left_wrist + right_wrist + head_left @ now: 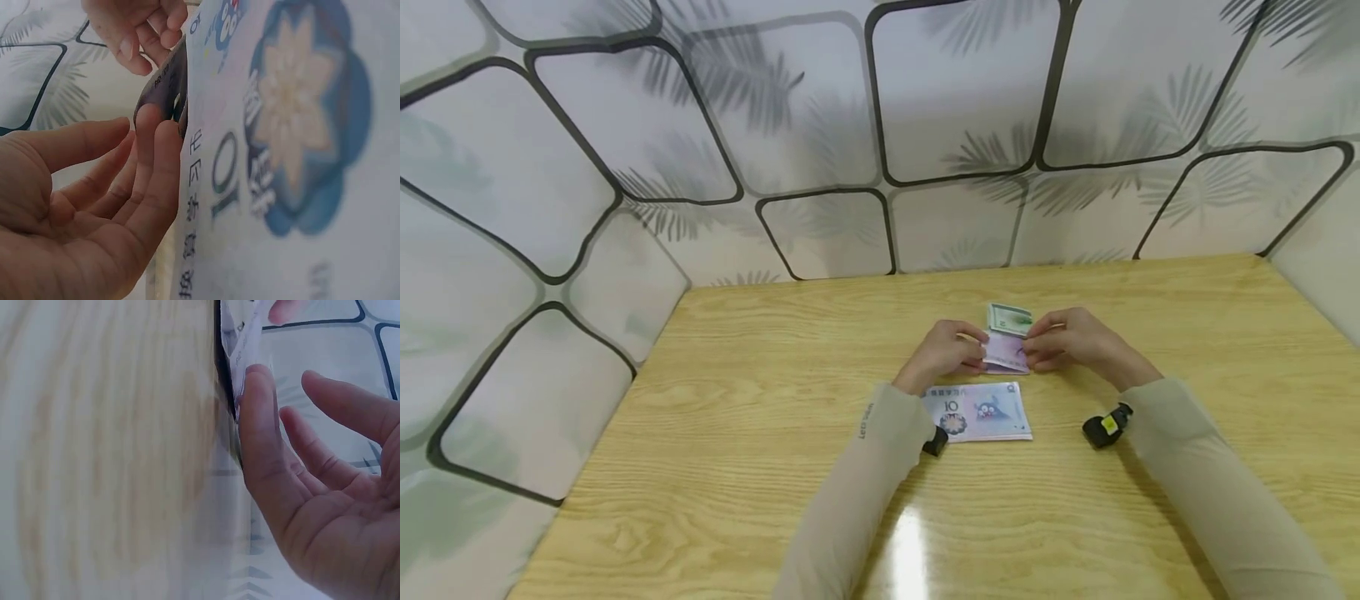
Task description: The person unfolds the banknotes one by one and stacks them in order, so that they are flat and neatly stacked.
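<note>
A small stack of purple play banknotes (1006,352) lies between my two hands, its top note bent up a little. At its left edge is my left hand (950,347); in the left wrist view the fingertips (150,122) touch the notes, with the thumb held apart. My right hand (1070,340) is at the right edge. In the right wrist view one finger (259,412) lies against the notes, and the thumb stands away from them. Just beyond is a green play banknote stack (1011,319). Nearer me lies a stack of blue-white 10 notes (988,412), partly covered by my left sleeve.
The wooden table (737,400) carries the notes and reflects light near its front. Patterned fabric (955,100) rises behind and at the left side. A black wrist device (1105,427) hangs at the right cuff.
</note>
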Motion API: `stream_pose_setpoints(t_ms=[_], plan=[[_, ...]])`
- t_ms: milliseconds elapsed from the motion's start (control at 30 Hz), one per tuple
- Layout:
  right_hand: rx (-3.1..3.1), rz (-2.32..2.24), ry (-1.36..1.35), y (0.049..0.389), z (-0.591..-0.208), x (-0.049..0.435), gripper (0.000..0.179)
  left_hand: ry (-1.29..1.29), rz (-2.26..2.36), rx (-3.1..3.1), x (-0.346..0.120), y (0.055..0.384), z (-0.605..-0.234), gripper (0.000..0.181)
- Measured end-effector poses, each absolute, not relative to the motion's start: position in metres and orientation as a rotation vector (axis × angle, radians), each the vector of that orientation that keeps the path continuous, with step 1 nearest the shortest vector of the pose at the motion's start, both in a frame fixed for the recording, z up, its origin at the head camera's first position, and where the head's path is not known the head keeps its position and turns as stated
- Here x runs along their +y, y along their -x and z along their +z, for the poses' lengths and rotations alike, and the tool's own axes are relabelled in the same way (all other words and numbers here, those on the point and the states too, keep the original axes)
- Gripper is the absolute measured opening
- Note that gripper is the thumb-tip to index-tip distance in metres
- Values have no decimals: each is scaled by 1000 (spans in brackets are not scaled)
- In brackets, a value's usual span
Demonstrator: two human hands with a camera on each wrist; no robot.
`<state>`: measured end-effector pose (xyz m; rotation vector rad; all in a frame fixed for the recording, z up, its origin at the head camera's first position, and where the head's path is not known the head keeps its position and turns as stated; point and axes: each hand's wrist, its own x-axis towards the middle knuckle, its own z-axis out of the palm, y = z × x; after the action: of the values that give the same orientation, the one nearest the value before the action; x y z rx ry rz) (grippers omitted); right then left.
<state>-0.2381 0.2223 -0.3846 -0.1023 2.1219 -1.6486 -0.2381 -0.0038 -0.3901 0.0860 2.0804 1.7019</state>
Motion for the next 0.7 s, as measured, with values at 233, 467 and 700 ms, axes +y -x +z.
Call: stream_pose_setpoints(t_ms=[233,467,700], plan=[[2173,-1598,101,237,-383,224,30,-150,1744,2100,-4,237,-388,22],[2155,-1589,59,238,-383,226,35,-254,1752,2116,-9,238,-386,27],[2105,-1616,41,239,-383,227,47,-294,1703,2170,-14,237,-384,37]])
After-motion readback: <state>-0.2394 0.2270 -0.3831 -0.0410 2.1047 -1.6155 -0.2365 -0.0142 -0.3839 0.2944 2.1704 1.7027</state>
